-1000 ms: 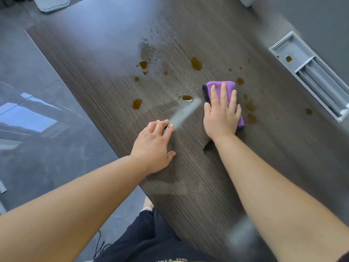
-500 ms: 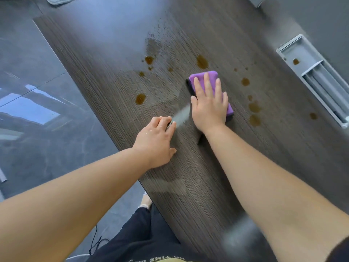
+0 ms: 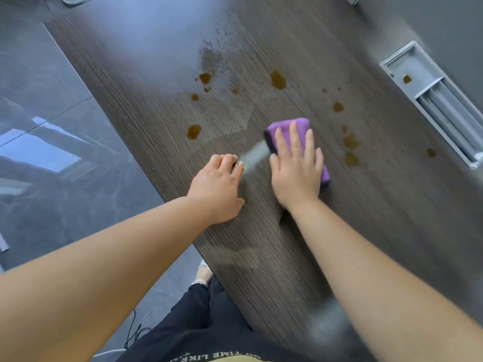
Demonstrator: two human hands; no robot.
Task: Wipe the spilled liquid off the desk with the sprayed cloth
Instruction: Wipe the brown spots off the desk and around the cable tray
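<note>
Tabletop (image 3: 261, 257): dark wood grain, diagonal across the frame.
Left hand (image 3: 217, 189): centre, resting on the tabletop, fingers loosely bent, holding nothing.
Right hand (image 3: 296, 173): just right of it, fingers straight, pressing flat on the cloth.
Cloth (image 3: 302, 122): purple, folded, under the right hand.
Spilled liquid (image 3: 278, 79): brown drops left, right and beyond the cloth.

Both forearms (image 3: 117, 257) are bare. Nearer the body than the fingers (image 3: 294, 134), black trousers (image 3: 193, 317) cover the legs. A black top (image 3: 156, 354) bears pale block lettering beside a tan patch. A white frilled sock (image 3: 200, 282) shows at the trouser hem.
</note>
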